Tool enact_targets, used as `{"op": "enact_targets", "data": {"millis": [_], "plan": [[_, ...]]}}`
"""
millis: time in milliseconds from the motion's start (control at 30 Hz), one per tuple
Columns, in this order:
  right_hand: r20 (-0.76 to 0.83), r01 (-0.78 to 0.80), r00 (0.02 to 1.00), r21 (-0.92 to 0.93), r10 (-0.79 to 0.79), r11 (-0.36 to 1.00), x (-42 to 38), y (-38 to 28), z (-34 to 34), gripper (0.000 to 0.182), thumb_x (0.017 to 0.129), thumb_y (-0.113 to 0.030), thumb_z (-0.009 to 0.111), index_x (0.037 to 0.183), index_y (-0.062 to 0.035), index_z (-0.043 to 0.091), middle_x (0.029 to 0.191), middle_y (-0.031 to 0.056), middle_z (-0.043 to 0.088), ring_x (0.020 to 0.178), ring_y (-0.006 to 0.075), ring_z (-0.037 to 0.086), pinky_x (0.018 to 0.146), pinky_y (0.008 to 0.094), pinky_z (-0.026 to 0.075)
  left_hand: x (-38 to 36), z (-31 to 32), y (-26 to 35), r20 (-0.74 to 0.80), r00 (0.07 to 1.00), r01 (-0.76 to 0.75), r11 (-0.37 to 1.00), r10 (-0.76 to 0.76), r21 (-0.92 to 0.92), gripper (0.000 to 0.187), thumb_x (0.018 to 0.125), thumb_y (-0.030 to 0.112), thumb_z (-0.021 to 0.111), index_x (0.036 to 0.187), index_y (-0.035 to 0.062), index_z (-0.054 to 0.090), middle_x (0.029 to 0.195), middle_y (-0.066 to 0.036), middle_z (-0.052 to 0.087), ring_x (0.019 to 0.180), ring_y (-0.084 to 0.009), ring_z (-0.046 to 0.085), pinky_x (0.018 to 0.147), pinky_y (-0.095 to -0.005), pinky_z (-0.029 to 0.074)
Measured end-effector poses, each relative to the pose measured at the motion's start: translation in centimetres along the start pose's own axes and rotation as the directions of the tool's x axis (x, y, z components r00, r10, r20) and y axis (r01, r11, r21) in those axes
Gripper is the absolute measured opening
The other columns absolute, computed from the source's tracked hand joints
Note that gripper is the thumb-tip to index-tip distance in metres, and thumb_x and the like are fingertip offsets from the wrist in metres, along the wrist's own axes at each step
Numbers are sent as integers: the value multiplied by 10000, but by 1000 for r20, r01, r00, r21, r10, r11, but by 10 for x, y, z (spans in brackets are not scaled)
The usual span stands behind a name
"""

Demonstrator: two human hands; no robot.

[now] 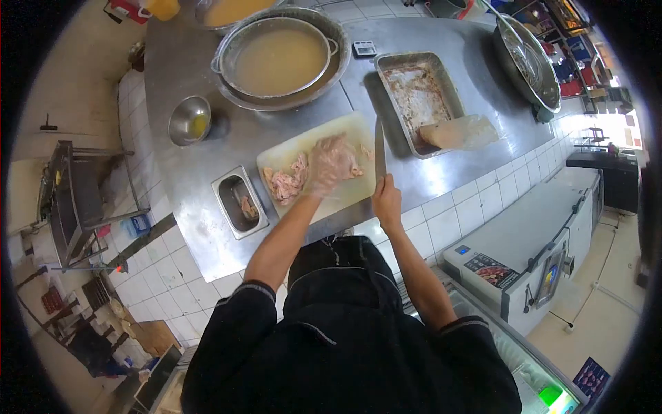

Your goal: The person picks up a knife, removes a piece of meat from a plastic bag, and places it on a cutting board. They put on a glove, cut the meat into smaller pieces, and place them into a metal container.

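My right hand [387, 198] is closed around the handle of a long knife [380, 148], its blade pointing away from me along the right edge of a white cutting board [345, 200]. Over the middle of the board my left hand [327, 178] is smeared by motion. It is at a pale pink piece of raw meat [334, 153], and its fingers cannot be made out. Left of it lies a heap of pinkish meat scraps [286, 183]. A small steel container [226, 196] beside the board has a few meat pieces [248, 207] inside.
Behind the board stands a large steel basin [227, 93] with a pot [219, 65] of cloudy liquid in it. A smeared metal tray [422, 96] with a plastic bag [458, 132] is at right. A small bowl [189, 119], a timer [364, 48] and a tilted bowl [527, 62] share the steel table [200, 228].
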State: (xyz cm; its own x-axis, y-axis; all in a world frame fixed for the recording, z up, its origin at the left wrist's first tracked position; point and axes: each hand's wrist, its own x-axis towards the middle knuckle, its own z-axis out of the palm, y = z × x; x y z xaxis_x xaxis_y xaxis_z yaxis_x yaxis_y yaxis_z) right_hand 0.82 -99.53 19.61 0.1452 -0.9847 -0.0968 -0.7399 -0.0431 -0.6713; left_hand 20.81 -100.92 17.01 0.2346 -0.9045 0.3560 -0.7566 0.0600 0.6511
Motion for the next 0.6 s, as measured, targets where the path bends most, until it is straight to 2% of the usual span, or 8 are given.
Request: {"op": "enact_targets", "data": {"millis": [33,100,200,300,400,500,567,600], "plan": [[6,-25,1000,12,25,1000,-5,2,-5,221,1039,-214,460,987,-6,513,732,317,611,718,538,600,599,603,429,8,4,-12,148,989,-17,992,-2,124,433,854,300,706,1224,84,645,1200,-135,655,1153,-352,580,1012,-536,427],[15,-76,997,38,76,996,-14,6,-19,222,1031,-216,462,1005,-2,514,741,322,613,738,549,597,622,612,434,21,10,-26,425,903,-109,930,-55,351,532,852,349,698,1300,79,596,1271,-157,620,1210,-368,542,1031,-576,397],[-65,-45,997,100,52,994,-26,22,-28,242,1032,-222,469,972,8,516,753,326,606,745,553,589,612,602,423,37,-1,-9,605,779,-184,862,-165,472,427,855,341,658,1197,86,665,1265,-155,621,1186,-375,540,970,-536,430],[-9,-114,993,141,117,983,-30,27,-45,248,1032,-223,470,961,9,521,774,330,609,760,552,590,621,601,420,16,24,-32,501,865,-275,864,31,422,348,882,328,624,1139,100,679,1291,-161,604,1265,-379,476,1002,-598,371],[17,-101,995,156,99,983,-27,31,-60,238,1028,-215,474,958,7,523,784,333,608,773,551,590,634,606,417,21,11,-30,690,721,-361,885,65,294,273,965,306,561,1137,110,640,1255,-153,619,1171,-352,593,946,-536,448],[94,-113,991,208,95,972,-18,43,-69,225,1025,-209,478,961,1,525,781,329,609,776,554,588,644,608,425,29,-17,-1,680,732,-236,951,37,202,168,1000,221,536,1110,116,607,1089,-200,673,953,-383,680,822,-511,515],[81,-63,996,200,47,978,-12,49,-74,218,1022,-208,482,967,-2,526,776,327,609,770,556,588,643,609,430,18,-10,-4,529,845,72,997,-78,32,115,1015,190,531,1087,110,573,946,-209,670,817,-402,674,726,-487,516],[79,-35,997,195,19,980,-10,50,-76,215,1021,-208,484,971,-4,527,773,327,609,767,558,587,643,610,432,14,-10,0,452,877,218,973,-163,-73,90,1022,174,528,1076,108,556,874,-213,668,748,-412,672,678,-475,517]]}}
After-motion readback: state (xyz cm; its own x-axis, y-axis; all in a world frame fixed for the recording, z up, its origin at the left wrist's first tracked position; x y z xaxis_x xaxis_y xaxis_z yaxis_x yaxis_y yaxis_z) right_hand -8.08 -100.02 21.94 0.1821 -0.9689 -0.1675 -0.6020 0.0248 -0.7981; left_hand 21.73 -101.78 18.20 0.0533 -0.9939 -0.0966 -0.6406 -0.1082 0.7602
